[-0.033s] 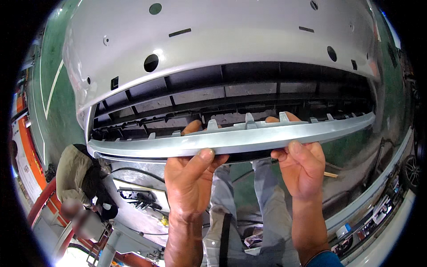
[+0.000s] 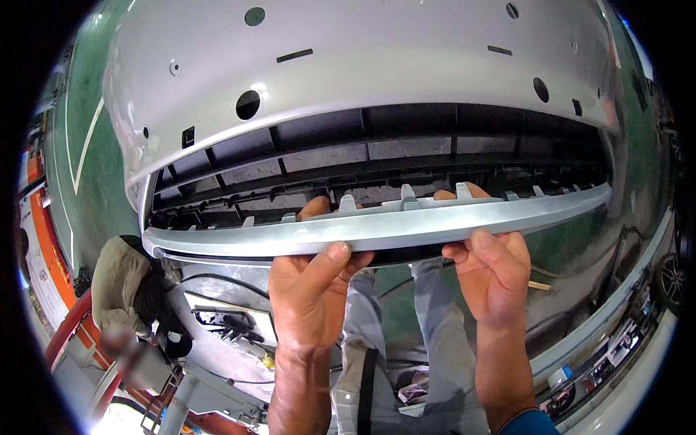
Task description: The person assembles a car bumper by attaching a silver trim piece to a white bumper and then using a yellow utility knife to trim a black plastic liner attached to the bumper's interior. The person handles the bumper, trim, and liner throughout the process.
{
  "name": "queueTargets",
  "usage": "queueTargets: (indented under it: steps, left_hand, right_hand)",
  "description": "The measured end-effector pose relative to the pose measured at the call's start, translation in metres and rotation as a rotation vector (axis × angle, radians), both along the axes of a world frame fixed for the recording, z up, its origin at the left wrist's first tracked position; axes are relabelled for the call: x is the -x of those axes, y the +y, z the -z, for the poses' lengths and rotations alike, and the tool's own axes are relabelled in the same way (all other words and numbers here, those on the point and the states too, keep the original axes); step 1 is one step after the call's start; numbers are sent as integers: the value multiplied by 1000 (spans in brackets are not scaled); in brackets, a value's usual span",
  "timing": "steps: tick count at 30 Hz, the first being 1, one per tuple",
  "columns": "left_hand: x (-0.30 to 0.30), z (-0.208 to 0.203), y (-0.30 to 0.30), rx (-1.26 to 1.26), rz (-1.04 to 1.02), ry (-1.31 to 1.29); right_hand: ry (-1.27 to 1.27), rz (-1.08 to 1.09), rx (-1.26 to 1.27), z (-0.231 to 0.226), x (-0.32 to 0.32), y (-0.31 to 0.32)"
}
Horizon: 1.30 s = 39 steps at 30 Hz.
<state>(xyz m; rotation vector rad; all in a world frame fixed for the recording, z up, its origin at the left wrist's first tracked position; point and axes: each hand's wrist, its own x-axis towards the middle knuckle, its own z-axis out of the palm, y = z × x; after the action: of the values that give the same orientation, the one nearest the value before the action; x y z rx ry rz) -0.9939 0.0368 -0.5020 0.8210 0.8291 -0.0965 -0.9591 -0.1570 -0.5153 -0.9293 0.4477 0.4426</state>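
A long, curved silver trim strip [image 2: 406, 223] with upright tabs along its far edge lies across the near side of a silver-grey car bumper cover [image 2: 406, 65]. My left hand [image 2: 313, 293] grips the strip left of its middle, thumb on the near face and fingertips showing behind it. Right of the middle, my right hand [image 2: 494, 275] is closed on it the same way. Behind the strip is a black slatted grille [image 2: 319, 156] set in the bumper's opening. The hands hide part of the strip's lower edge.
At the lower left a person [image 2: 119, 279] is bent low beside red and grey metal frames. Black parts [image 2: 230, 322] lie on a white board on the floor, with dark hoses near it. To the right are a long rack [image 2: 616, 355] of items and a car wheel [image 2: 670, 281].
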Motion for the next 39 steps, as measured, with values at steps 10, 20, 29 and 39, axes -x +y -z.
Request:
queueTargets:
  steps: [10,20,29,39]
  left_hand:
    - [-10,-5,2,-38,33,32]
    - [-13,-7,2,-3,79,57]
    - [-15,-6,-2,24,41,42]
    - [-10,-5,-3,7,53,82]
  right_hand:
    - [46,-2,36,-8,-12,5]
    - [78,51,79,-10,-15,6]
    - [111,93,117,-10,-12,3]
    - [93,86,87,-3,-5,3]
